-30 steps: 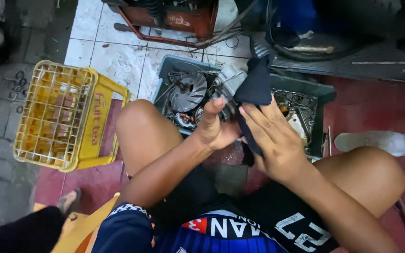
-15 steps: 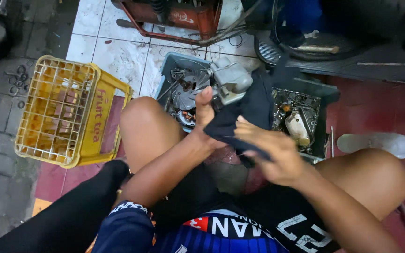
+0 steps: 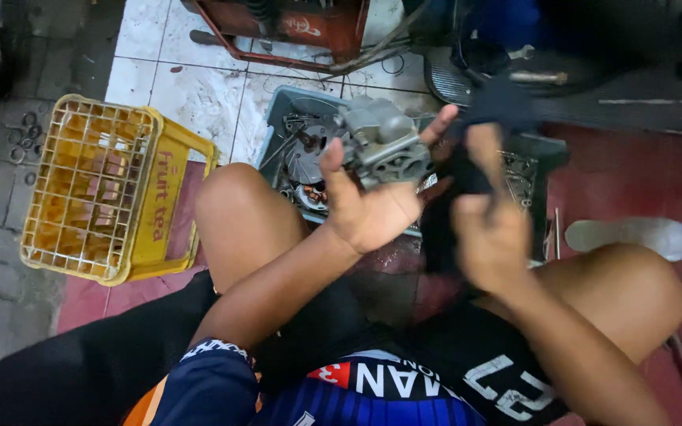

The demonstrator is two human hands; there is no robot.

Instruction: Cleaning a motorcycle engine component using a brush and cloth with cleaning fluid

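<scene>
My left hand (image 3: 372, 209) holds up a grey metal carburettor (image 3: 384, 142), gripped between thumb and fingers over my lap. My right hand (image 3: 487, 237), blurred by motion, grips a dark cloth (image 3: 495, 106) just right of the carburettor. The cloth hangs down past my wrist and partly hides the tray behind it. Both hands are raised between my bare knees.
A grey tray (image 3: 278, 118) of metal engine parts sits on the floor ahead of my knees. An overturned yellow plastic crate (image 3: 104, 189) lies at left. A red metal frame (image 3: 278, 31) stands at the back. A plastic bottle (image 3: 641, 237) lies at right.
The cloth that covered the part has been pulled off to the right by my right hand. The carburettor now shows bare in my left hand, raised higher.
</scene>
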